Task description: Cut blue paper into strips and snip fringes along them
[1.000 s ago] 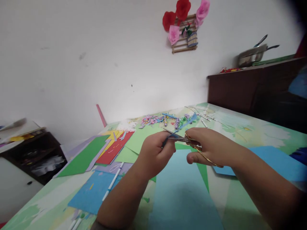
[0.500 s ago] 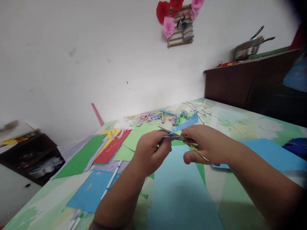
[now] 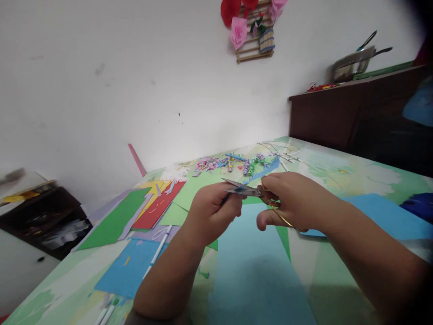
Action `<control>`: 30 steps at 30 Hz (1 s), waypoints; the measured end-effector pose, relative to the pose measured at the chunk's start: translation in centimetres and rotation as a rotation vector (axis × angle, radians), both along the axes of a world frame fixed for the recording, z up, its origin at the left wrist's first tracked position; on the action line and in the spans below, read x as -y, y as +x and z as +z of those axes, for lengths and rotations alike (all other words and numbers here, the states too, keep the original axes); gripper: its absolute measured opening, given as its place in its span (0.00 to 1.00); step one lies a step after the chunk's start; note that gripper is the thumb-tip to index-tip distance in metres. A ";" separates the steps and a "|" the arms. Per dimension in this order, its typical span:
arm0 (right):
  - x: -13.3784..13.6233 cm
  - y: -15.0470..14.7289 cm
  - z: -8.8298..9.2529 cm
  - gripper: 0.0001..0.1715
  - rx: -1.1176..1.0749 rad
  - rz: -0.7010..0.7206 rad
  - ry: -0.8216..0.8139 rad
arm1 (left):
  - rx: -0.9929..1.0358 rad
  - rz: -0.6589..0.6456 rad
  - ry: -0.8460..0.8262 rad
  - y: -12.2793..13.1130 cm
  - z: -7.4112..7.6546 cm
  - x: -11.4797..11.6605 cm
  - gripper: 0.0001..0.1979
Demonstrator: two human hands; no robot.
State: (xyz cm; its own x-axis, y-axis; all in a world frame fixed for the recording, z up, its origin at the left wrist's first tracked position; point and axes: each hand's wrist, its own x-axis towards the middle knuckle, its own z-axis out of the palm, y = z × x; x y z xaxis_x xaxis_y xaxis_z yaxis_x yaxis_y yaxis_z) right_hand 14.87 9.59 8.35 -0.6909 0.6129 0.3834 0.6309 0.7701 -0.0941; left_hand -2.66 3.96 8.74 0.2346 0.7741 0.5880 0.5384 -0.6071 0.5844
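- Strip [image 3: 271, 168], blue and fringed, slants from the left fist up and away to the right, its far end beyond the knuckles of the right hand [image 3: 297, 196]
- The left hand [image 3: 213, 210] is clenched on the strip's near end, most of which the fingers hide
- The right hand grasps the scissors [image 3: 250, 191] by their gold handles, its thumb lowest
- The scissors point left between the hands, blades parted at the strip, tips close to the left fingers
- A pale blue sheet [image 3: 253, 266] lies on the table [image 3: 338, 280] below both hands
- Coils [image 3: 251, 168] lie beyond the hands, near the strip's far end
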 end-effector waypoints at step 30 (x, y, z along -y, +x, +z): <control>-1.2 0.5 -0.6 0.28 -0.036 0.083 -0.044 | 0.173 0.007 -0.244 -0.2 0.4 -0.3 0.12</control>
